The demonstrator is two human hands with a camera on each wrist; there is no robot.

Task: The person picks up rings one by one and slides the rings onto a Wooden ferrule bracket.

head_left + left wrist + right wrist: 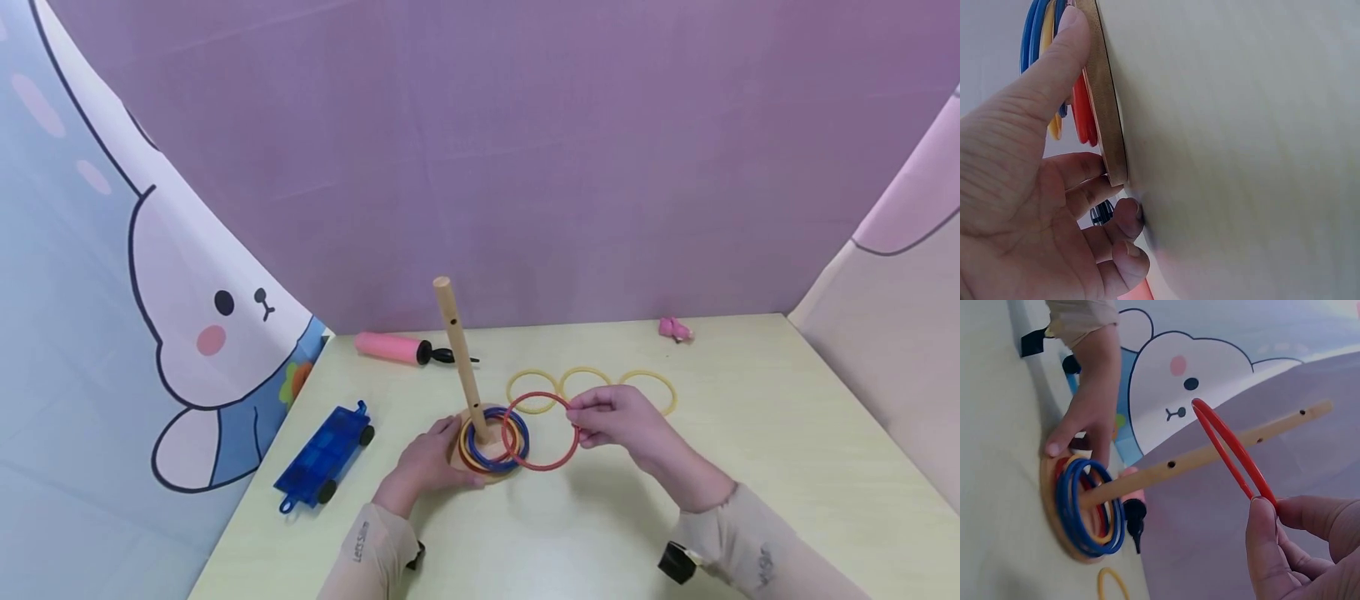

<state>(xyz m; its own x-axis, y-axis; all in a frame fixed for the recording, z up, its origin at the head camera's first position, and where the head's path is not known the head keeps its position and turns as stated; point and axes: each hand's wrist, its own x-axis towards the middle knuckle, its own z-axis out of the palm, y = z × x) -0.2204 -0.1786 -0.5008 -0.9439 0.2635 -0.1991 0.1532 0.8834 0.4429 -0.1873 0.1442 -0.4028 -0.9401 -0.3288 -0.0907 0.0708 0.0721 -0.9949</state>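
A wooden ring-toss stand has a round base (1048, 487) and a tall peg (459, 350) with drilled holes. Blue, yellow and red rings (525, 429) lie stacked on the base around the foot of the peg. My left hand (430, 461) grips the base by its left edge, thumb over the top, as the left wrist view shows close up. Between thumb and fingertips, my right hand (617, 419) pinches a red ring (542, 468) at its right side. That ring is held up to the right of the peg, not around it.
Three yellow rings (651, 374) lie in a row behind my right hand. A pink hand pump (390, 347) with a black nozzle lies at the back left. Nearer on the left stands a blue wheeled toy car base (326, 454). A small pink object (676, 329) sits at the far right.
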